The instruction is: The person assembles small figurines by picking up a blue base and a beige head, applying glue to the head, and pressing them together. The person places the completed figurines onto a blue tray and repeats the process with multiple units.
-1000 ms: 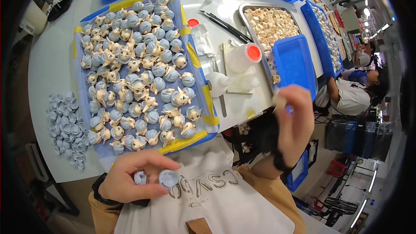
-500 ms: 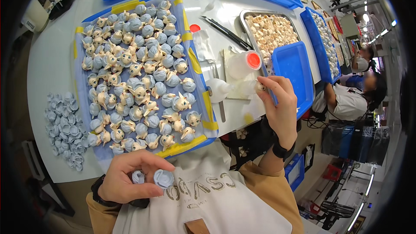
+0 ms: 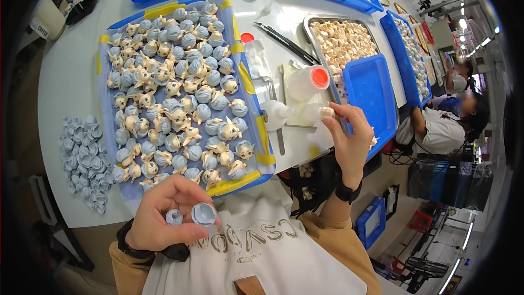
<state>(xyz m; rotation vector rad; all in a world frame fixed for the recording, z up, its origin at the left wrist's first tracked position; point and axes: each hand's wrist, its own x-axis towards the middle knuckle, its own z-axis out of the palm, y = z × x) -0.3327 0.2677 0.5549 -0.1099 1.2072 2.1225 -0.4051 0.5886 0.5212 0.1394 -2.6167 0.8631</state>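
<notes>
My left hand (image 3: 164,216) is closed around pale blue hollow shell pieces in front of my chest. One cup-like shell (image 3: 204,214) sits between thumb and fingertips, its hollow side showing, and a smaller blue shell (image 3: 173,217) rests nearer the palm. To the right, my right hand (image 3: 350,136) pinches a small cream-coloured hollow piece (image 3: 327,112) between thumb and fingers. That piece is at the end of a translucent container (image 3: 305,112); whether they touch I cannot tell. Just left of it lies a white squeeze bottle (image 3: 277,113).
A blue tray (image 3: 266,169) holds many doll heads with blue hair. Loose blue shells (image 3: 87,158) are heaped at the left. A metal tray (image 3: 307,19) of cream pieces, a blue bin (image 3: 371,90), a red-capped jar (image 3: 303,83), tweezers (image 3: 280,142) and black pens (image 3: 286,41) are around. Another person (image 3: 442,125) sits at right.
The shell in my left hand has tilted, showing its hollow more, and that hand has risen slightly. My right hand has shifted slightly, and the cream piece now shows more clearly.
</notes>
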